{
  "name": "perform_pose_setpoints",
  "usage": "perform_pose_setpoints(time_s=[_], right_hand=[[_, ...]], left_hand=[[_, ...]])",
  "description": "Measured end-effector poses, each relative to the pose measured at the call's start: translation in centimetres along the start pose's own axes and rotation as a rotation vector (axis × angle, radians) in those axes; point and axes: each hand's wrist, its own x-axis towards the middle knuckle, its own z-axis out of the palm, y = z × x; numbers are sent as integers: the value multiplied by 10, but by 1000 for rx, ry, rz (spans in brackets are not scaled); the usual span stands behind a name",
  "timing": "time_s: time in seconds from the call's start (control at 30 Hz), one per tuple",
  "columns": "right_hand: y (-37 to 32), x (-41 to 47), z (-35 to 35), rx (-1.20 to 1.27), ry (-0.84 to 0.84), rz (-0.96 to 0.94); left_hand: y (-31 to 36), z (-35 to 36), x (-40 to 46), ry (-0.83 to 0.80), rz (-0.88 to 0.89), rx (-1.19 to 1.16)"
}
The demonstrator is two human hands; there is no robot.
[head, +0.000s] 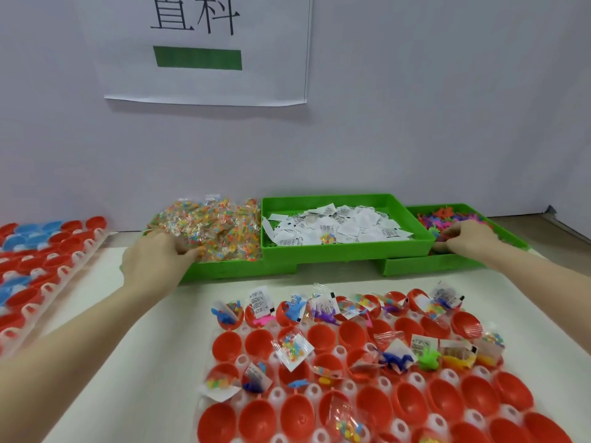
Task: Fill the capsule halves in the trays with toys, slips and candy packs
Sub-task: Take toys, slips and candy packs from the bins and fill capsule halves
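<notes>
Both hands are picking up more stuff: the left hand (153, 255) grabs candy packs (211, 228), the right hand (467, 236) pinches toys (438, 219), and next they must drop into empty red halves (319, 337).

Before me stands a plain pale grey wall (415, 107), a white paper sheet (208, 87) (black characters, green bar) hanging above the cream tabletop (153, 340).
</notes>
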Motion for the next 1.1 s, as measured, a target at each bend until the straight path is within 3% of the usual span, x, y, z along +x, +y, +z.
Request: perform_pose_setpoints(time_s=[0.17, 0.3, 0.53, 0.63, 0.73, 0.83, 0.93, 1.03, 1.1], right_hand=[[0, -5, -5, -103, 226, -103], [1, -12, -11, -63, 413, -121], [-2, -9, -15, 11, 455, -51], [-18, -9, -19, 160, 426, -84], [-49, -15, -19, 220, 304, -270], [-79, -28, -11, 6, 62, -466], [-92, -29, -2, -251, -153, -512], [-94, -25, 3, -170, -185, -438], [-92, -23, 8, -138, -106, -431]], left_hand=[[-3, 4, 2, 168, -1, -155], [-9, 5, 3, 105, 19, -211], [-9, -3, 8, 89, -24, -139], [-11, -6, 7, 22, -44, -16], [-9, -10, 5, 16, -37, -21], [-6, -10, 3, 98, 15, -84], [-6, -10, 1, 202, 42, -154], [-5, -11, -3, 289, 19, -231], [-3, -14, -7, 340, 17, -350]])
